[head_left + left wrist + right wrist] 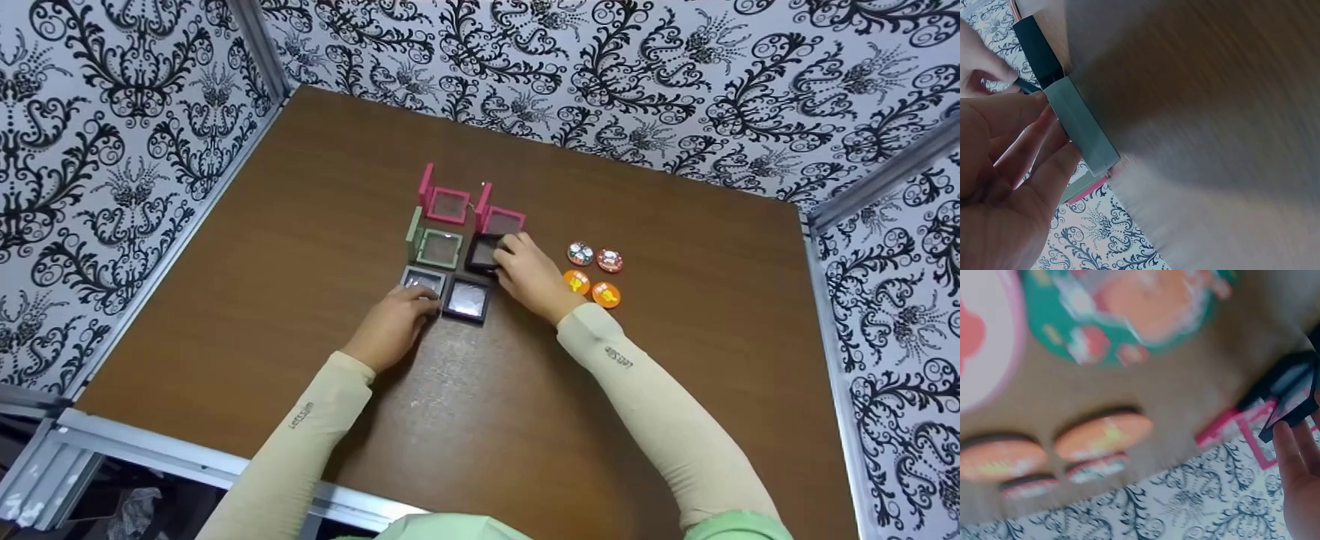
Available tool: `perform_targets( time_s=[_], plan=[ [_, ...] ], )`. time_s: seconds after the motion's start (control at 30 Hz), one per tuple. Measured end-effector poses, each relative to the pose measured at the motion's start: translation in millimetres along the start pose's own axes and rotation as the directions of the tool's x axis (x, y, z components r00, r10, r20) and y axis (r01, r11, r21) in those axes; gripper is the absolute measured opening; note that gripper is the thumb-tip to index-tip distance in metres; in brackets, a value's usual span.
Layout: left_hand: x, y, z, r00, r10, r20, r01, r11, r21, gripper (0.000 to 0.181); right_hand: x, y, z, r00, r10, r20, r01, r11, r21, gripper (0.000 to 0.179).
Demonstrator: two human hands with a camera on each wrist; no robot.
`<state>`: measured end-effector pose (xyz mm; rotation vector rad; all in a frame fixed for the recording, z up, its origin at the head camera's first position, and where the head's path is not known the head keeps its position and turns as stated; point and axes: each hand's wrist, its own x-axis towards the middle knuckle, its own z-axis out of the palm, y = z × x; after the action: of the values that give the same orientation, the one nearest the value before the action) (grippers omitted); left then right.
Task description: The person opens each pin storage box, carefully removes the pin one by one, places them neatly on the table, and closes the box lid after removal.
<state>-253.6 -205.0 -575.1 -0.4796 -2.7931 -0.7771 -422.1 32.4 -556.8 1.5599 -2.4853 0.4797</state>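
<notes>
Six small square display cases with clear windows sit on the table. My left hand (pixel 395 328) grips the near-left grey case (pixel 423 280), and in the left wrist view its thumb and fingers lie along the case's side. My right hand (pixel 534 276) pinches the edge of a black case (pixel 482 252); the right wrist view shows its lid (pixel 1296 415) tilted up from its base. Between the hands lies another black case (pixel 466 299), closed. Behind them, a green case (pixel 439 248) and two pink cases (pixel 449 205) stand with lids raised.
Right of my right hand are two orange round badges (pixel 606 295), a red one (pixel 610 260) and a multicoloured one (pixel 580 253). Patterned black-and-white panels (pixel 525 67) wall the brown table (pixel 300 247) on its back and sides. A metal rail (pixel 157 442) runs along the front.
</notes>
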Motion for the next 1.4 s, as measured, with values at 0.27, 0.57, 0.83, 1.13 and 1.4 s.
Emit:
perform_targets(
  time_s=[0.27, 0.57, 0.83, 1.13, 1.4],
  plan=[
    [0.5, -0.4, 1.6, 1.0, -0.008, 0.003, 0.008, 1.0, 0.003, 0.026, -11.2, 5.9, 9.1, 0.996, 0.082, 0.046, -0.085, 0.995, 0.058, 0.009],
    [3.0, 3.8, -6.2, 0.998, -0.036, 0.049, 0.036, 0.999, 0.005, 0.022, -8.4, 1.2, 19.1, 0.995, 0.101, 0.011, -0.101, 0.994, 0.032, 0.008],
    [30.0, -3.9, -39.1, 0.984, -0.114, -0.138, 0.113, 0.993, -0.014, 0.033, -4.1, -2.6, 19.9, 0.992, 0.123, 0.043, -0.122, 0.992, -0.02, 0.01],
    [52.2, -30.5, -31.5, 0.964, -0.199, -0.177, 0.201, 0.98, -0.011, 0.039, 0.0, -5.2, 21.8, 0.99, 0.117, 0.076, -0.114, 0.992, -0.045, 0.012],
    [68.6, -18.7, -17.6, 0.985, -0.113, -0.128, 0.113, 0.994, -0.011, 0.042, -0.3, -3.4, 19.0, 0.988, 0.134, 0.072, -0.13, 0.99, -0.053, 0.013]
  ],
)
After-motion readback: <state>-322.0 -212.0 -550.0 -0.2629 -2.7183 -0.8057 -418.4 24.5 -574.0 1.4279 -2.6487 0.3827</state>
